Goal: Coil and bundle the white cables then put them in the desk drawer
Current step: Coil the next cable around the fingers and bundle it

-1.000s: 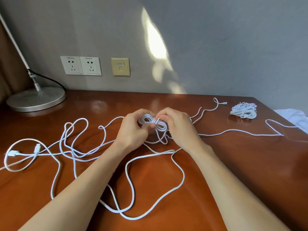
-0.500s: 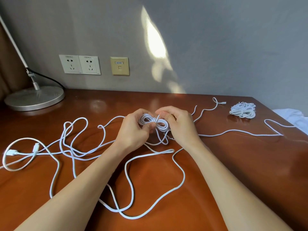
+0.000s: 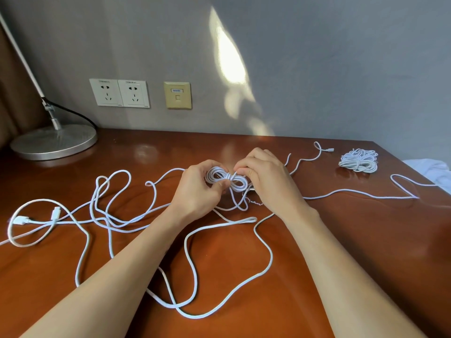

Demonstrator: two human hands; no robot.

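Both hands meet above the counter [image 3: 341, 240], left hand [image 3: 197, 189] and right hand [image 3: 266, 181] each pinching one lobe of the small bow-shaped coil [image 3: 225, 178]. It lies crosswise between them, the loose white cable [image 3: 185, 242] trailing toward the person.

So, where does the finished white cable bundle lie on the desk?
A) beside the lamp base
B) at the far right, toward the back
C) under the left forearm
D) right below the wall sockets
B: the finished bundle lies near the far right corner of the desk.
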